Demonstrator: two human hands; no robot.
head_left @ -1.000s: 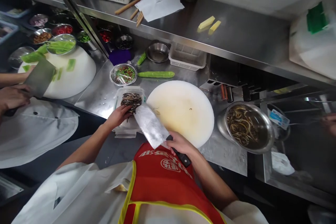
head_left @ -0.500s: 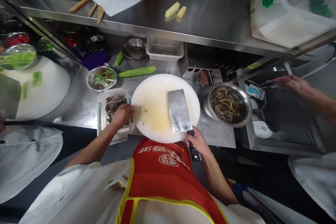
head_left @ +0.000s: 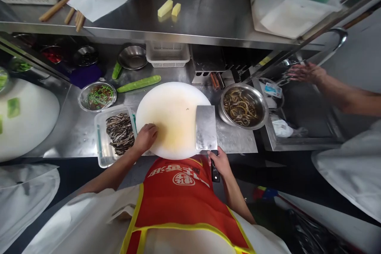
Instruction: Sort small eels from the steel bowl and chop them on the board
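Note:
A round white cutting board lies in front of me, with a yellowish stain and a tiny dark scrap. My right hand grips the black handle of a cleaver, whose broad blade lies flat over the board's right edge. My left hand rests on the board's left edge with its fingers curled together; whether anything is in them is hidden. Left of that hand, a clear plastic container holds a pile of dark, thin strips, possibly eel.
A steel bowl of liquid and dark curled strips stands right of the board. Behind lie a cucumber, a bowl of chopped greens and a white basket. A co-worker's hand is over the sink at right.
My left hand has moved from the container's edge onto the board. The small scraps near the board's left side no longer show. The cleaver has shifted toward the board's right edge and straightened.

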